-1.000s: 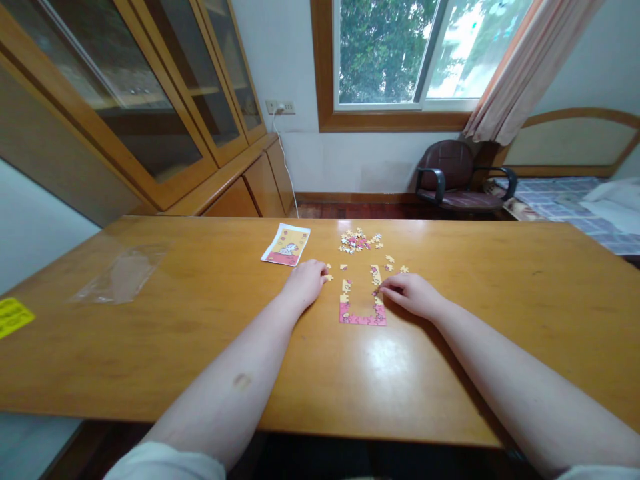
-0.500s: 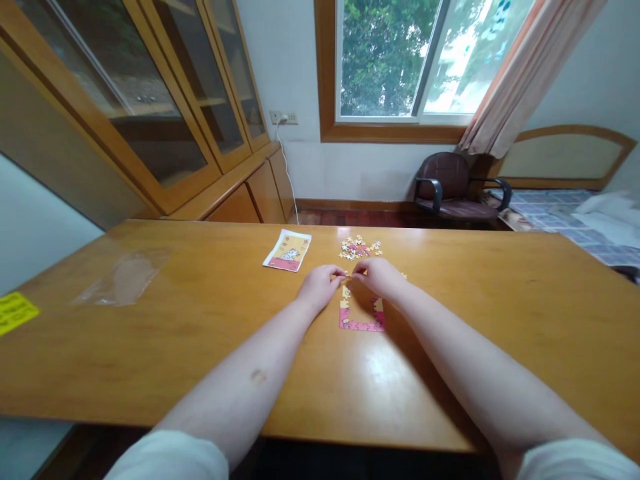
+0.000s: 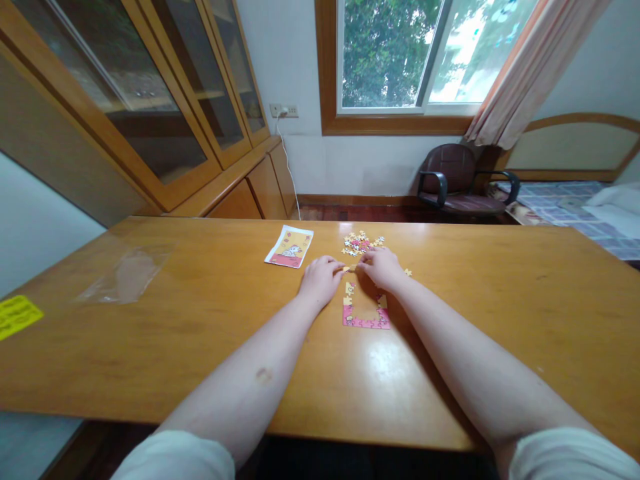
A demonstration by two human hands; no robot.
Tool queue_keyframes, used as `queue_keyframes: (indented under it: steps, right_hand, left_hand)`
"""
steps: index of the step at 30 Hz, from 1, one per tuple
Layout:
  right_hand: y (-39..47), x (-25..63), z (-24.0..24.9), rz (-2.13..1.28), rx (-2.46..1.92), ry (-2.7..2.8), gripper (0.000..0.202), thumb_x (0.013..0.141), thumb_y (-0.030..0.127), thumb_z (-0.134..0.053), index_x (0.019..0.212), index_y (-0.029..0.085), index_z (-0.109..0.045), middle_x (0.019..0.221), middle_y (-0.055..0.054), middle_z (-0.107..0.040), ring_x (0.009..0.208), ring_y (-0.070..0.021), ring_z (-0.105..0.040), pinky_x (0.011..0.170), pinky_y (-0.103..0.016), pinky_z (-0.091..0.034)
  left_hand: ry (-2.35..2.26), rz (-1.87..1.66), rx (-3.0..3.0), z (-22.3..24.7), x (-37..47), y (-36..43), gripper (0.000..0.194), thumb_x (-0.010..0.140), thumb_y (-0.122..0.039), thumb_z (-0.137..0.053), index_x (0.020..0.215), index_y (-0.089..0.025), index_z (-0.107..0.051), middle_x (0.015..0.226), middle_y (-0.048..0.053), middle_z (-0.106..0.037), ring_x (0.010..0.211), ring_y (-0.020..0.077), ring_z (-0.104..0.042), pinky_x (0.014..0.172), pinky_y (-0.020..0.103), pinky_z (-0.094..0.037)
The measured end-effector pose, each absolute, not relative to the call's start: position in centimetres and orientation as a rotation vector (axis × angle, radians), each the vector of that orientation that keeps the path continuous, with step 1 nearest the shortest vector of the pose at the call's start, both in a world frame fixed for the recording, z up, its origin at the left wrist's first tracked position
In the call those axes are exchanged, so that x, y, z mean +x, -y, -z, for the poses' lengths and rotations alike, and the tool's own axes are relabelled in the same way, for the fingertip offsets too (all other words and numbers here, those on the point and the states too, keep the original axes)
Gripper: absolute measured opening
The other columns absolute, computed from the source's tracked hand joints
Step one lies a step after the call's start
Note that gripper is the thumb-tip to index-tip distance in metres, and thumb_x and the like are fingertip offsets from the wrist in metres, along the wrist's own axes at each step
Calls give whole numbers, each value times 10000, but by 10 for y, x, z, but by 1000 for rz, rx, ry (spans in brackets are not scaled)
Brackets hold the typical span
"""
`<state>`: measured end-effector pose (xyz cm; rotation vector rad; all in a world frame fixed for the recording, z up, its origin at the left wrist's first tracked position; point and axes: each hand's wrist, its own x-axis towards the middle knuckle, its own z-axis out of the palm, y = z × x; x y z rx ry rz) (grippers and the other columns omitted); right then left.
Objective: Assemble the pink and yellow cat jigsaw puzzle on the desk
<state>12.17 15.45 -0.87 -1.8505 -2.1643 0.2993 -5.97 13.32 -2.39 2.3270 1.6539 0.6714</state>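
Note:
Above a partly joined puzzle border [image 3: 367, 323], pink along the bottom and yellow up the sides, both hands meet over small yellow puzzle pieces [image 3: 352, 268]. My left hand [image 3: 323, 275] pinches the left end of these pieces with thumb and fingertips. From the right, my right hand [image 3: 383, 268] has its fingers closed on the other end. The fingers partly cover the pieces. Just beyond the right hand lies a heap of loose puzzle pieces [image 3: 357, 244]. One loose yellow piece [image 3: 409, 273] sits to its right.
A picture sheet [image 3: 290, 247] with a white animal on yellow and pink lies left of the heap. Further left is a clear plastic bag [image 3: 127, 277]. A yellow label [image 3: 19, 316] is at the wooden table's [image 3: 200, 347] left edge. An armchair [image 3: 457, 177] stands behind.
The fingertips of both hands have moved slightly apart, showing more of the yellow pieces between them. The camera view has shifted a little. The puzzle border looks the same.

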Motion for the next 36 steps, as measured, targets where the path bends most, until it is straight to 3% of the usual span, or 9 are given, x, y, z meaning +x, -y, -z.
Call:
queue_keyframes:
  steps: [6, 22, 36]
  right_hand:
    - [-161, 121, 14, -289, -1959, 2221, 229, 856, 376, -536, 886, 244, -721, 1048, -71, -659, 1031, -250, -523, 829, -343, -392]
    - [-158, 116, 12, -176, -1976, 2285, 254, 842, 406, -562, 883, 221, -732, 1022, -91, -672, 994, -250, -548, 844, -363, -385]
    - [-153, 116, 9, -207, -1724, 2406, 221, 874, 272, -528, 927, 296, -741, 1017, -45, -671, 1013, -220, -551, 862, -327, -354]
  left_hand:
    - [-1691, -494, 2355, 24, -59, -130, 262, 865, -328, -536, 1061, -302, -708, 1014, 41, -615, 943, 196, -553, 872, 322, -431]
    - [-1685, -479, 2358, 24, -58, -130, 276, 872, -333, -519, 1075, -314, -705, 979, 40, -610, 921, 193, -554, 852, 311, -429]
    - [-1692, -450, 2345, 23, -57, -129, 287, 875, -337, -517, 1100, -312, -693, 984, 43, -602, 928, 188, -553, 867, 303, -426]
